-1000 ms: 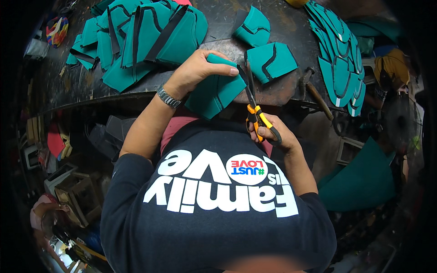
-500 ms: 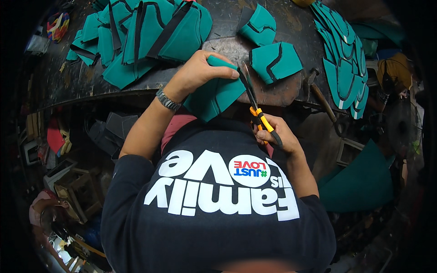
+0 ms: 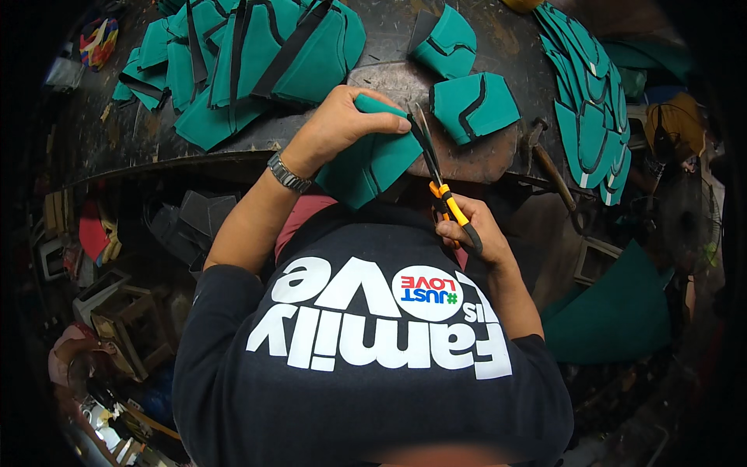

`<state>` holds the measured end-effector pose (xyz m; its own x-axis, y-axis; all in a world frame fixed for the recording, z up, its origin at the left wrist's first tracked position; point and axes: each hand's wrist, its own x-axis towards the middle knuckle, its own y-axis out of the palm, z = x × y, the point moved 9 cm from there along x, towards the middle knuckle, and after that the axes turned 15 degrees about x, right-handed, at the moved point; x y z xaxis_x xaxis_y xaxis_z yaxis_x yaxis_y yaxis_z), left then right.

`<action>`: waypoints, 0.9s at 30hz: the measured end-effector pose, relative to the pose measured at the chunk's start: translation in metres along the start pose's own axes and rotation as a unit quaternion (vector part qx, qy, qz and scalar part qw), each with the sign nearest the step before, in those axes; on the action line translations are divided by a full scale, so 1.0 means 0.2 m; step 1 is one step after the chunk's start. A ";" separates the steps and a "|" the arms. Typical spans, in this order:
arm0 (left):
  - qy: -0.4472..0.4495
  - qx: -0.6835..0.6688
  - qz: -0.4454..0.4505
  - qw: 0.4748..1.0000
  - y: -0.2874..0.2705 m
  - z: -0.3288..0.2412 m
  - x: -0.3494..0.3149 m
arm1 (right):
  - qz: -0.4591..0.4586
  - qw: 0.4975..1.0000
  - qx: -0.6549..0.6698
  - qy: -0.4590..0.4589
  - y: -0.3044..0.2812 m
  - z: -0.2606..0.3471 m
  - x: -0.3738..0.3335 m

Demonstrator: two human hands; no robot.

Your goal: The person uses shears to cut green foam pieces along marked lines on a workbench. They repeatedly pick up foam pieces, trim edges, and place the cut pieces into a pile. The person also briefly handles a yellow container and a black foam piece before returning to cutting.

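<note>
My left hand (image 3: 354, 121) pinches a green fabric piece (image 3: 366, 171) with black trim, its thumb near the piece's right edge. The piece hangs at the table's near edge. In my right hand (image 3: 473, 227) is a pair of scissors (image 3: 445, 198) with yellow and black handles. Their blades point up and slightly left and meet the piece's edge beside my left thumb; whether they grip the material is too small to tell. Two more green pieces with black curved strips, a nearer one (image 3: 475, 107) and a farther one (image 3: 445, 43), lie beyond the blades.
A heap of green and black pieces (image 3: 303, 58) covers the table's left part. More pieces (image 3: 591, 101) lie overlapped at the right. A hammer (image 3: 551, 167) rests at the near edge, handle overhanging. Below right hangs a large green sheet (image 3: 615, 311); a wooden stool (image 3: 132, 327) stands lower left.
Hands, scissors and fabric piece keep almost the same pose. The scissor blades look slightly closer together, and the view has shifted a little.
</note>
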<state>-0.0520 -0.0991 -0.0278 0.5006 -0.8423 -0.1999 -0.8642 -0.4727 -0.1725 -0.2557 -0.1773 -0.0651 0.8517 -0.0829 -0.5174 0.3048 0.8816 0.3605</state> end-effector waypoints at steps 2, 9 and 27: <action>-0.002 0.003 -0.003 1.000 0.00 0.01 0.00 | -0.003 1.000 -0.001 0.002 0.00 0.00 -0.01; 0.006 0.005 0.000 1.000 0.00 0.01 -0.01 | -0.010 1.000 0.016 0.018 -0.02 -0.04 -0.01; -0.001 -0.021 0.057 0.998 -0.03 0.05 -0.07 | 0.092 0.994 -0.012 0.065 0.04 0.01 0.06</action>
<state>-0.0525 -0.0824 -0.0333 0.3987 -0.8907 -0.2184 -0.9170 -0.3842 -0.1073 -0.2431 -0.1720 -0.0676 0.8294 0.1394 -0.5410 0.1377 0.8875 0.4398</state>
